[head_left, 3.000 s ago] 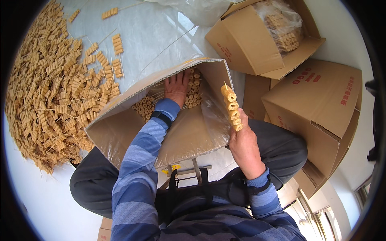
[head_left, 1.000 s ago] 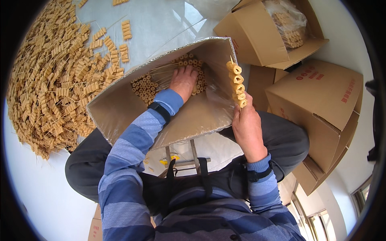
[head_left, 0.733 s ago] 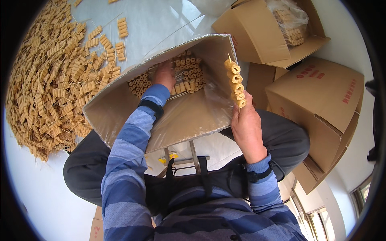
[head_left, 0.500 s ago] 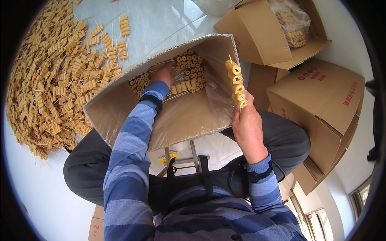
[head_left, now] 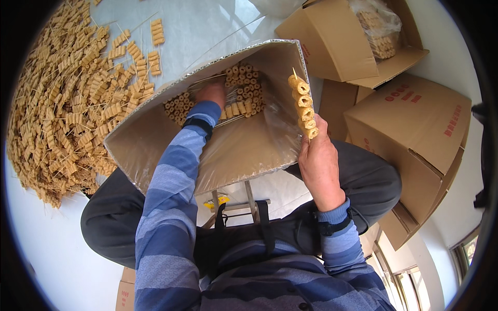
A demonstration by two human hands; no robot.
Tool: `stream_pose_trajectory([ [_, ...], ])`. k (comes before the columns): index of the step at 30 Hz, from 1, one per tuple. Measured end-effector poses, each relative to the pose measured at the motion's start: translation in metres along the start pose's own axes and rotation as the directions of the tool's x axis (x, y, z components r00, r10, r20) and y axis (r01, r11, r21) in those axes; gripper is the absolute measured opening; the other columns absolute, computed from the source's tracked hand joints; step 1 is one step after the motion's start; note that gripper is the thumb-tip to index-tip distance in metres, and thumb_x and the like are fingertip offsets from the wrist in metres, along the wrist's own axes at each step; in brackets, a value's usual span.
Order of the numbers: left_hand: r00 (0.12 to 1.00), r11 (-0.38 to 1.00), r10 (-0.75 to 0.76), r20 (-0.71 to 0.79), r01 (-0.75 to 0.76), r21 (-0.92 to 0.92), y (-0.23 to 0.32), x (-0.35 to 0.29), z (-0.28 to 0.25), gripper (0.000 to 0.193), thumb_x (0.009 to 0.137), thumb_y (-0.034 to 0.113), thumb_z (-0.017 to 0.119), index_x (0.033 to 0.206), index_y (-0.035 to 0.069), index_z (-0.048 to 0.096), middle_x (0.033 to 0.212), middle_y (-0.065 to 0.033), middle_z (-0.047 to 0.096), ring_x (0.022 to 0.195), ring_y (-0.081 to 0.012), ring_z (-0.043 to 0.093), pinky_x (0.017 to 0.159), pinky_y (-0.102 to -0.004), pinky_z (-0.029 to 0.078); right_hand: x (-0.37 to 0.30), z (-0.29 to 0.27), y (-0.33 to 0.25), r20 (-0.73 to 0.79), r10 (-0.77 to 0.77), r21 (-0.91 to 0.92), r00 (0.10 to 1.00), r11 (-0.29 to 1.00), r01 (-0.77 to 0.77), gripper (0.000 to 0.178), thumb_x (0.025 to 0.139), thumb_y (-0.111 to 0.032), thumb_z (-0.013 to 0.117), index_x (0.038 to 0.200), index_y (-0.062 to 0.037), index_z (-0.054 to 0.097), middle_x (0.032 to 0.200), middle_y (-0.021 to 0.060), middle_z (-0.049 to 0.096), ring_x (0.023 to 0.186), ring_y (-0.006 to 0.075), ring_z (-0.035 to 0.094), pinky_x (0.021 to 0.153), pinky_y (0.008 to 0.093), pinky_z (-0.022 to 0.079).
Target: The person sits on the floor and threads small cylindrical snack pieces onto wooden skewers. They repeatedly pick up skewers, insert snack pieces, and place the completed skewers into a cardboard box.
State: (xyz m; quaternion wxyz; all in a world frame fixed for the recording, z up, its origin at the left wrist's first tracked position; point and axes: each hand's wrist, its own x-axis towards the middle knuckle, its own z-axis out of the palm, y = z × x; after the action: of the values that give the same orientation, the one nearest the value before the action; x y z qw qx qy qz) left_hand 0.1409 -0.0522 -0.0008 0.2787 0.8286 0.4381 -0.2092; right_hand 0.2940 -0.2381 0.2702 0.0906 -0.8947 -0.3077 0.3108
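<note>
Between my knees a cardboard box (head_left: 155, 150) lined with clear plastic stands tilted, its mouth toward me. Inside lie rows of skewered tan food rolls (head_left: 250, 96), their hollow ends facing up along both sides. My left hand (head_left: 211, 94) reaches deep into the box, among the skewers; its fingers are hidden behind the wrist and the packed rolls. At the box's right rim, my right hand (head_left: 319, 168) is closed on the stick of one skewer of rolls (head_left: 304, 107). That skewer points upward, with several hollow rolls threaded on it and a bare tip on top.
A large heap of skewered rolls (head_left: 62, 114) spreads on the floor at the left, with a few loose skewers beside it. At the upper right, an open carton (head_left: 332, 44) holds bagged rolls. Another carton (head_left: 410, 122) stands near my right knee. A metal-legged stool (head_left: 250, 202) shows below.
My left hand has shifted slightly within the box, and the box has moved a little left and up. My right hand keeps the skewer almost in the same place.
</note>
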Motion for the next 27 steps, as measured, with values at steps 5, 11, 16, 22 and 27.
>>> stream_pose_trajectory([
  [5, 0.996, 0.995, 0.033, 0.084, -0.041, 0.086, 0.009, -0.002, -0.013, 0.039, 0.096, 0.035, 0.051, 0.130, 0.017, 0.057, 0.106, -0.0187, 0.071, 0.095, -0.0395, 0.069, 0.082, -0.0536, 0.055, 0.001, 0.000, -0.001, 0.003, 0.001, 0.008, 1.000, 1.000, -0.001, 0.049, 0.091, -0.004, 0.058, 0.136, -0.0040, 0.038, 0.099, 0.0279, 0.066, 0.090, 0.0450, 0.065, 0.077, 0.0522, 0.052],
  [11, 0.976, 0.973, 0.161, 0.147, -0.181, 0.140, 0.026, -0.012, -0.009, 0.029, 0.095, 0.018, 0.044, 0.110, 0.009, 0.068, 0.105, -0.0195, 0.071, 0.098, -0.0380, 0.069, 0.080, -0.0506, 0.056, 0.000, 0.001, 0.000, 0.006, 0.014, 0.003, 1.000, 1.000, -0.014, 0.050, 0.090, -0.004, 0.058, 0.136, -0.0041, 0.039, 0.100, 0.0272, 0.066, 0.090, 0.0444, 0.066, 0.078, 0.0516, 0.052],
  [16, 0.997, 0.995, -0.006, 0.074, -0.002, 0.097, 0.011, -0.008, -0.003, 0.031, 0.097, 0.029, 0.047, 0.111, 0.013, 0.069, 0.108, -0.0169, 0.071, 0.100, -0.0383, 0.068, 0.083, -0.0522, 0.054, 0.001, 0.001, -0.001, 0.019, 0.042, -0.014, 0.999, 0.999, -0.042, 0.049, 0.090, -0.004, 0.057, 0.136, -0.0043, 0.039, 0.100, 0.0267, 0.066, 0.090, 0.0440, 0.066, 0.078, 0.0513, 0.052],
  [22, 0.997, 0.995, -0.007, 0.077, -0.001, 0.101, 0.000, 0.007, -0.004, 0.034, 0.098, 0.038, 0.047, 0.113, 0.016, 0.069, 0.108, -0.0167, 0.071, 0.099, -0.0404, 0.067, 0.085, -0.0535, 0.053, 0.001, 0.001, -0.002, 0.010, 0.026, 0.004, 1.000, 1.000, -0.026, 0.049, 0.091, -0.004, 0.057, 0.136, -0.0037, 0.039, 0.101, 0.0265, 0.066, 0.090, 0.0437, 0.066, 0.078, 0.0509, 0.052],
  [27, 0.993, 0.978, 0.093, 0.067, -0.103, 0.180, 0.012, 0.005, -0.012, 0.030, 0.096, 0.029, 0.050, 0.115, 0.014, 0.068, 0.106, -0.0169, 0.071, 0.096, -0.0383, 0.069, 0.081, -0.0530, 0.055, 0.002, 0.002, -0.001, 0.006, 0.020, 0.011, 1.000, 1.000, -0.020, 0.048, 0.091, -0.004, 0.058, 0.136, -0.0032, 0.040, 0.101, 0.0263, 0.066, 0.091, 0.0433, 0.066, 0.078, 0.0501, 0.053],
])
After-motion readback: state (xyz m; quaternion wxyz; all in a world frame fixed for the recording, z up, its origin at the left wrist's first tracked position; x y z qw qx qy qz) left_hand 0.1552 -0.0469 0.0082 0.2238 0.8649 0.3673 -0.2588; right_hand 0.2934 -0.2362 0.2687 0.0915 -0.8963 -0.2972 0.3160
